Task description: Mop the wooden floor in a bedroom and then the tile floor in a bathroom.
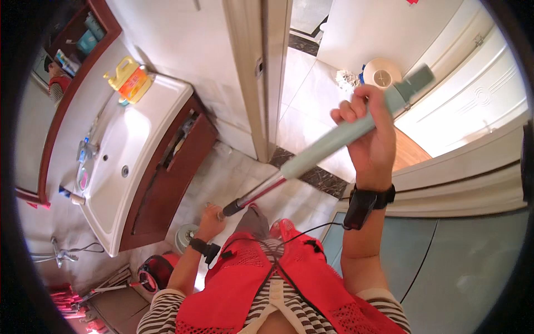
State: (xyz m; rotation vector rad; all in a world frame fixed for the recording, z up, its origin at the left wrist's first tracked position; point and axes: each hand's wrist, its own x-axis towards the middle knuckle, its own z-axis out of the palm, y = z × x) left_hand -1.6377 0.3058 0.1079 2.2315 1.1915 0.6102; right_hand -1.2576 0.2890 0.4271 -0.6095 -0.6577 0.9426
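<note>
A long mop handle point(328, 146) slants across the middle, with a pale green grip, a shiny metal rod and a dark collar toward its lower end. My right hand point(371, 131) is closed around the green grip, near its upper end. Lower and to the left, my left hand point(211, 221) is closed at the other end, just past the dark collar. Whatever lies at that end is mostly hidden by the fingers. A pale round object point(186, 236) shows on the floor beside my left wrist; its kind is unclear.
A white washbasin point(139, 131) on a red-brown cabinet stands left, with a yellow jug point(130, 80) on its back corner. A red and black bucket point(157, 273) is at lower left. Through the doorway are a white stringy bundle point(347, 80), a round basin point(382, 72) and a white door point(478, 103).
</note>
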